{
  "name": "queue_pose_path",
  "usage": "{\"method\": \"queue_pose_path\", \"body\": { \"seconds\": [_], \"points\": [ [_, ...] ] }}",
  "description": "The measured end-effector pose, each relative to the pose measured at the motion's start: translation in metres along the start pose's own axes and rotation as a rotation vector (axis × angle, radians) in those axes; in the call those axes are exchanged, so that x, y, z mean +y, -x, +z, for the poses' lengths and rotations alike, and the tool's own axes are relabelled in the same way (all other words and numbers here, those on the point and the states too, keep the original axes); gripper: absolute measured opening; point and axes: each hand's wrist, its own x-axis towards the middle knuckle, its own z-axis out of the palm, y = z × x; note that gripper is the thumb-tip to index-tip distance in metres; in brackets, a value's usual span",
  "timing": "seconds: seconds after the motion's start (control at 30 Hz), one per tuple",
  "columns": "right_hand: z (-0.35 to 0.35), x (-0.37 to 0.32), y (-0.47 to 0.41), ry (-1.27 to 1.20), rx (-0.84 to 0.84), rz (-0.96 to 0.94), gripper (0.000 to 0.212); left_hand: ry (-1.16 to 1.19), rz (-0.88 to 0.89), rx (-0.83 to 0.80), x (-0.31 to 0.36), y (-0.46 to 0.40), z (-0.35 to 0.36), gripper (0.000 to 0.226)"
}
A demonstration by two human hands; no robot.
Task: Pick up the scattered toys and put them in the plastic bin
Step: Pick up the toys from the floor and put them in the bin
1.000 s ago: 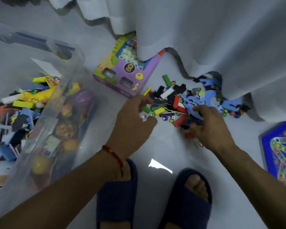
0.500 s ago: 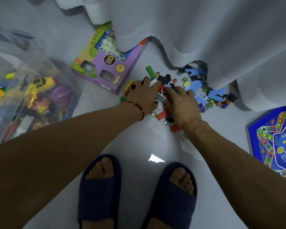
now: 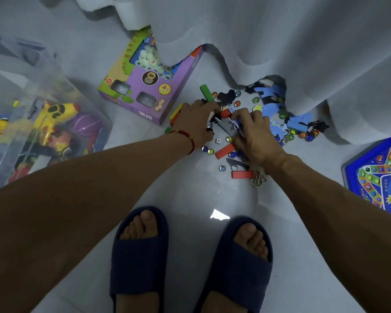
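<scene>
The plastic bin (image 3: 43, 91) stands at the left, well apart from the pile of toys (image 3: 246, 123) by the curtain (image 3: 303, 53). Left hand (image 3: 198, 124) and right hand (image 3: 255, 134), fingers curled, clutch small pieces. They look light; marbles would roll, so scoop from beneath. Since earlier, both hands have closed together over the pile.

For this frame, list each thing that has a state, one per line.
plastic bin: open-topped, partly filled with toys
toy pile: scattered on the floor, partly under the curtain
left hand: fingers curled into the pile
right hand: fingers curled on pieces
purple box: lying flat, partly under the curtain
</scene>
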Motion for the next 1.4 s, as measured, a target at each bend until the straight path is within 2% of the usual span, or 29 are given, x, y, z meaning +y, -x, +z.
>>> {"method": "queue_pose_path", "body": {
  "seconds": [0.27, 0.37, 0.47, 0.6, 0.73, 0.8, 0.87, 0.97, 1.03, 1.13, 1.2, 1.27, 1.33, 1.37, 1.4],
  "points": [
    [-0.028, 0.009, 0.002, -0.219, -0.058, -0.039, 0.032, 0.148, -0.026, 0.072, -0.002, -0.004, -0.001, 0.050],
    [-0.040, 0.011, 0.004, -0.316, -0.032, 0.078, 0.034, 0.181, -0.030, 0.102, -0.002, -0.005, 0.000, 0.041],
    [-0.052, 0.010, 0.009, -0.421, 0.062, 0.135, 0.037, 0.229, -0.051, 0.124, -0.004, -0.005, 0.000, 0.036],
    [-0.062, 0.006, 0.009, -0.763, 0.130, 0.359, 0.035, 0.342, -0.058, 0.153, -0.005, -0.002, -0.005, 0.033],
    [-0.071, -0.012, 0.008, -1.400, 0.076, 0.533, 0.014, 0.701, -0.218, 0.271, 0.006, 0.011, -0.023, 0.034],
    [-0.075, -0.026, 0.009, -1.535, 0.035, 0.548, 0.021, 0.937, -0.302, 0.362, 0.015, 0.028, -0.042, 0.032],
    [-0.081, -0.048, 0.007, -1.603, -0.044, 0.470, 0.031, 1.149, -0.349, 0.468, 0.021, 0.047, -0.065, 0.032],
    [-0.095, -0.107, -0.005, -1.603, -0.173, 0.302, 0.032, 1.394, -0.401, 0.583, 0.023, 0.078, -0.111, 0.030],
    [-0.102, -0.159, -0.017, -1.597, -0.288, 0.158, 0.032, 1.472, -0.427, 0.684, 0.015, 0.101, -0.152, 0.030],
    [-0.104, -0.243, -0.040, -1.576, -0.438, -0.062, 0.022, 1.405, -0.408, 0.892, -0.015, 0.143, -0.210, 0.026],
    [-0.098, -0.296, -0.051, -1.524, -0.525, -0.182, 0.008, 1.350, -0.445, 1.071, -0.042, 0.174, -0.236, 0.026],
    [-0.086, -0.334, -0.052, -1.406, -0.615, -0.191, 0.016, 1.271, -0.576, 1.224, -0.067, 0.197, -0.245, 0.028],
    [-0.069, -0.353, -0.051, -1.203, -0.683, -0.156, 0.036, 1.254, -0.800, 1.231, -0.091, 0.211, -0.241, 0.023],
    [-0.063, -0.356, -0.051, -1.115, -0.684, -0.149, 0.040, 1.304, -0.891, 1.185, -0.100, 0.215, -0.238, 0.017],
    [-0.061, -0.356, -0.048, -1.079, -0.663, -0.154, 0.035, 1.369, -0.953, 1.111, -0.106, 0.217, -0.236, 0.009]
  ]
}}
